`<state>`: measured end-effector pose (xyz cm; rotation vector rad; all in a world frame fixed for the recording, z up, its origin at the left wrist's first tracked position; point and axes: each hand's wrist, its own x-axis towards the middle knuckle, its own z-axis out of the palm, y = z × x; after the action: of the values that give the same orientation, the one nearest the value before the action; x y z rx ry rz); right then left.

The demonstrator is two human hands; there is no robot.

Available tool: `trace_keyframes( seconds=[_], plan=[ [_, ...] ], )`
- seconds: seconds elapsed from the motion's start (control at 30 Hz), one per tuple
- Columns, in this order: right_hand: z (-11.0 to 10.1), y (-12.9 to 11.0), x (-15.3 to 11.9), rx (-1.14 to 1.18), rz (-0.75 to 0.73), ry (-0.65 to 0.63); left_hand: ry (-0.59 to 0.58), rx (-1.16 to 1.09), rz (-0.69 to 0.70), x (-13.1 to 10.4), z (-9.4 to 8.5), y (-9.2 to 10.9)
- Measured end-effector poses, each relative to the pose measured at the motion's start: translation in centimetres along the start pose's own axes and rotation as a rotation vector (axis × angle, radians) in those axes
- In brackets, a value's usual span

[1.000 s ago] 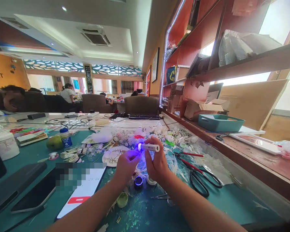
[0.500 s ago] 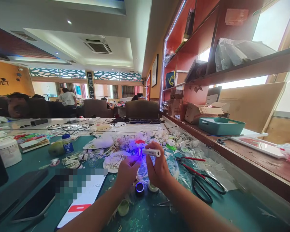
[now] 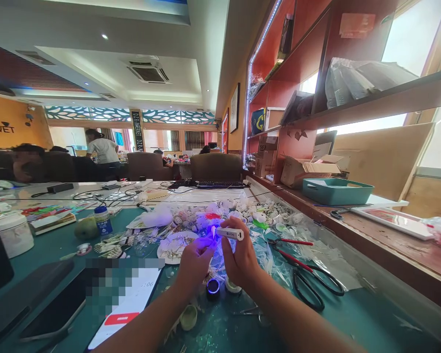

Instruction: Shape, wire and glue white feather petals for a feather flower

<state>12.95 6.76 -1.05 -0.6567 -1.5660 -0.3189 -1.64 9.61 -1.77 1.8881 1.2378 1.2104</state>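
My right hand (image 3: 238,255) is closed around a small white UV lamp (image 3: 230,233), which throws violet light to the left. Just left of the lamp's lit end, the fingers of my left hand (image 3: 194,257) are pinched together on a small piece, too glared over to name. Lamp and fingertips are close; I cannot tell whether they touch. Below my hands stand a small black pot (image 3: 213,288) with a glowing rim and a pale round jar (image 3: 232,285). A white plate (image 3: 165,254) with thin bits on it lies behind my left hand.
Red-and-black handled pliers (image 3: 297,257) lie to the right, with scissors (image 3: 250,311) nearer me. Shuttlecocks (image 3: 242,208) and feathers are heaped behind my hands. A lit phone (image 3: 132,299), a glue bottle (image 3: 103,220) and a white tub (image 3: 12,229) stand left. A green basket (image 3: 336,191) is on the right ledge.
My hands and the lamp hold nearly the same place. In the background a standing person in a white top has shifted slightly to the right.
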Motion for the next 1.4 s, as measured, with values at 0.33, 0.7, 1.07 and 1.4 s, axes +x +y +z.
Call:
trace_keyframes(
  seconds=[0.33, 0.7, 1.07, 1.4],
  plan=[
    [-0.1, -0.2, 0.2, -0.007, 0.0, 0.02, -0.011, 0.029, -0.027, 0.1, 0.1, 0.2],
    [-0.3, -0.1, 0.4, -0.015, -0.013, 0.013, -0.033, 0.021, -0.055, 0.2, 0.3, 0.1],
    [-0.5, 0.2, 0.4, -0.004, 0.002, -0.001, -0.063, 0.02, -0.108, 0.0, 0.4, 0.7],
    [-0.5, 0.0, 0.5, -0.012, 0.008, -0.018, -0.082, 0.063, -0.117, -0.3, 0.2, 1.6]
  ],
)
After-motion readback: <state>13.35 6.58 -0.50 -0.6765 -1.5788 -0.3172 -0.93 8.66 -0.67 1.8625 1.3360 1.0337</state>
